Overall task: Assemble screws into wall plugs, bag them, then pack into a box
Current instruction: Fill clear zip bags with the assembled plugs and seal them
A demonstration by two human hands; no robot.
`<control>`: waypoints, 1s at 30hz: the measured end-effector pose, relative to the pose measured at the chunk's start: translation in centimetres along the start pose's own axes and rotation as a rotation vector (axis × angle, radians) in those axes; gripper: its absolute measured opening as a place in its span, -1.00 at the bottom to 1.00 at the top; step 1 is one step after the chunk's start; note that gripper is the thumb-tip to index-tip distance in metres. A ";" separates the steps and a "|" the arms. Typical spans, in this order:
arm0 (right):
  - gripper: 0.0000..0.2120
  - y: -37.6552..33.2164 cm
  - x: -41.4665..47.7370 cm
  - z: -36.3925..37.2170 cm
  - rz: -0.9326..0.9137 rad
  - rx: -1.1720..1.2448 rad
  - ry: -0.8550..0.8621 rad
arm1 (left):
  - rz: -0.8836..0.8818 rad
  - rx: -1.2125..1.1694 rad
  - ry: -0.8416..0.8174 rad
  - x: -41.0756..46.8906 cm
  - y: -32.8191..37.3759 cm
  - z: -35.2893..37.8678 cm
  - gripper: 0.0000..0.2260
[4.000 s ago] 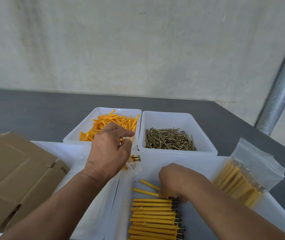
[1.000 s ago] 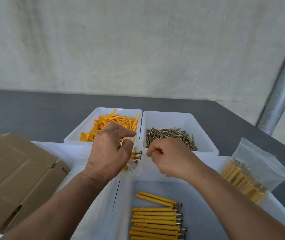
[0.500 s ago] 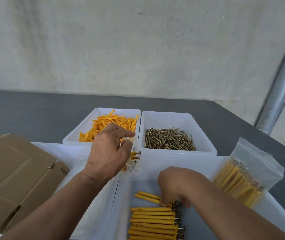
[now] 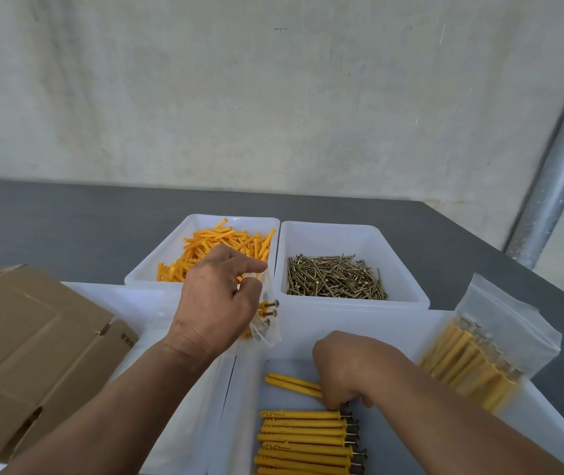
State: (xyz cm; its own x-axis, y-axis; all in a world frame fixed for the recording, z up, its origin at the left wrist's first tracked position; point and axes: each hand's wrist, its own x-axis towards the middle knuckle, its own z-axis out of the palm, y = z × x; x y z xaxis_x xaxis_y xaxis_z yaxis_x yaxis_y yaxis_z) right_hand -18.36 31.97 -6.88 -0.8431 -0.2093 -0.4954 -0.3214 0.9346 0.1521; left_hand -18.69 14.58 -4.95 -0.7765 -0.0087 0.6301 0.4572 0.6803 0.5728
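Note:
My left hand [image 4: 217,305] holds a clear plastic bag [image 4: 266,317] by its mouth, with a few orange plugs with screws showing inside. My right hand [image 4: 349,370] reaches down into the near white tray [image 4: 393,323] and pinches the screw end of two loose assembled plugs [image 4: 292,383]. Below them lies a neat row of assembled orange plugs with screws [image 4: 304,440]. At the back stand a tray of bare orange plugs [image 4: 212,248] and a tray of brass screws [image 4: 335,277].
A filled, sealed bag of assembled plugs [image 4: 479,351] lies on the near tray's right rim. Flattened cardboard [image 4: 30,347] lies at the left, over another white tray [image 4: 129,296]. A metal pole [image 4: 561,166] rises at the right. The table top [image 4: 68,228] is dark grey.
One second ago my right hand was up beside the bag; it has since dropped into the near tray onto the loose plugs. My left hand has held the bag still.

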 end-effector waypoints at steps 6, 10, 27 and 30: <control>-0.82 0.1 0.5 0.3 0.009 0.037 0.017 | 0.003 0.008 0.005 0.0 -0.1 0.0 -0.60; -0.88 0.6 0.7 0.2 -0.010 0.094 0.042 | 0.001 0.008 0.005 0.0 -0.2 0.1 -0.60; -0.86 2.5 -0.9 -2.8 -0.005 0.753 0.915 | -0.039 -0.049 -0.009 0.1 -0.2 0.2 -0.61; -0.86 3.3 -1.4 -3.4 0.039 0.978 1.177 | -0.047 -0.066 -0.012 0.2 -0.2 0.2 -0.60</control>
State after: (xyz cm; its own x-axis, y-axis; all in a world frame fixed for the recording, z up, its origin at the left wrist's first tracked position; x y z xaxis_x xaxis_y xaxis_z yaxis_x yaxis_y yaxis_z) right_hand -19.69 34.39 -2.72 -0.8486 0.1578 0.5049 -0.2877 0.6632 -0.6909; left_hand -19.00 14.56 -5.04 -0.8026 -0.0308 0.5957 0.4473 0.6297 0.6352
